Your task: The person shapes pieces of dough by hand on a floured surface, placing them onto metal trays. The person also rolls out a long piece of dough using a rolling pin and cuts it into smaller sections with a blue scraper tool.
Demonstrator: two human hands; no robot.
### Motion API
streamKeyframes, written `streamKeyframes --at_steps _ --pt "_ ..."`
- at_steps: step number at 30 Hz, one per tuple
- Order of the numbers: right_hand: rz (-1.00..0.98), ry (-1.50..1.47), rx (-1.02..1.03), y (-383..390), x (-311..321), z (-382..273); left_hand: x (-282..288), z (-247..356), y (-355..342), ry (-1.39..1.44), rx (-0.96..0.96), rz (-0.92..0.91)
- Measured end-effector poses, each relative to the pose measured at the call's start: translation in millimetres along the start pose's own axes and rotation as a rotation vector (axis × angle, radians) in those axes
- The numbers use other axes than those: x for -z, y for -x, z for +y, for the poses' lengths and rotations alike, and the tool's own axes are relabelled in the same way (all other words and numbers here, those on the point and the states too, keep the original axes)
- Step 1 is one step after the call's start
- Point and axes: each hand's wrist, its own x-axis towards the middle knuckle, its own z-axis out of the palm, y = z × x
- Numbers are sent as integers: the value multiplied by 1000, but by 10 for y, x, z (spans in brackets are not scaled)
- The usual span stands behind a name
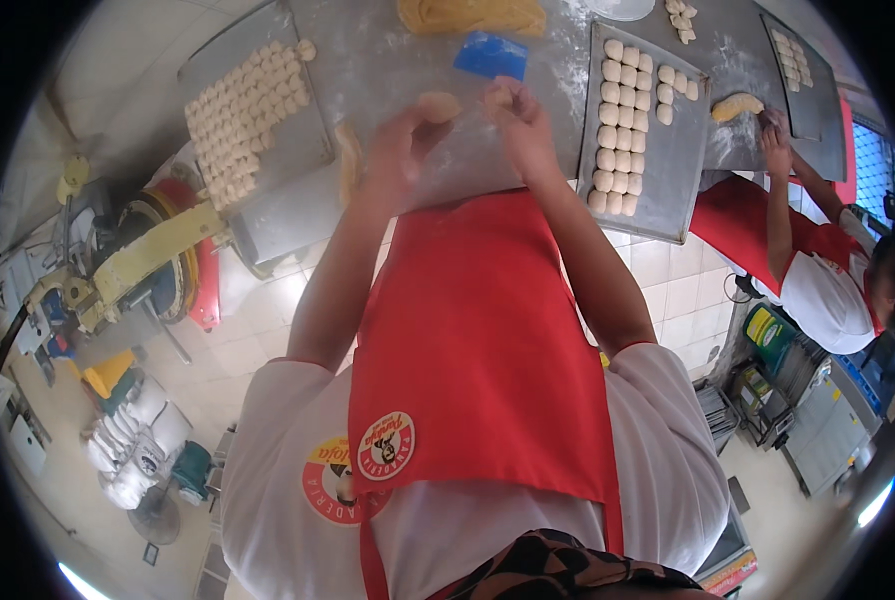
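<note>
- Gripping a dough piece [442, 106] w/ L hand [403, 138], just before 12 o'clock in view; fingers curl round it, dough poking out toward 2.
- R hand [521, 122] sits just past 12: fingers bunched, prob. on a small bit of dough, but it's blurry, so can't tell for sure. Hands apart, floury table [468, 165] b/w them.
- Risk: dough could stick or tear unevenly if fingers lack flour or squeeze too hard.
- Risk: dough strip [349, 165] at 11 lies right by L wrist; a wide swing could smear or drag it.
- Risk: blue scraper [493, 56] at 12, just beyond R fingertips; a careless reach could shove it toward lg. dough slab [473, 14].
- Risk: R tray [676, 165], btwn 1 & 2, seems to overhang the table's near edge; an elbow bump could tip it or jolt its dough balls [623, 115].
- Pose: elbows bent, out at approx. 9 & 3; forearms angle inward toward 12. L fingers aim at abt 1, R ones at abt 11.
</note>
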Motion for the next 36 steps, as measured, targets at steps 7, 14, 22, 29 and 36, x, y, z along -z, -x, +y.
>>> streamKeyframes --at_steps 7,14,22,29,36 --pt "-256 718 523 22 -129 -59 -168 135 85 -216 56 -93" --pt "-295 458 95 -20 -32 -139 -108 205 159 -448 1 0" --pt "-288 446 -132 -4 -116 -303 -174 63 102 -736 -238 14" --pt "-184 517 24 -10 -128 -131 -52 -100 -38 -734 -205 73" --pt "-29 604 30 -66 390 410 -39 -546 -286 -1053 -341 46"
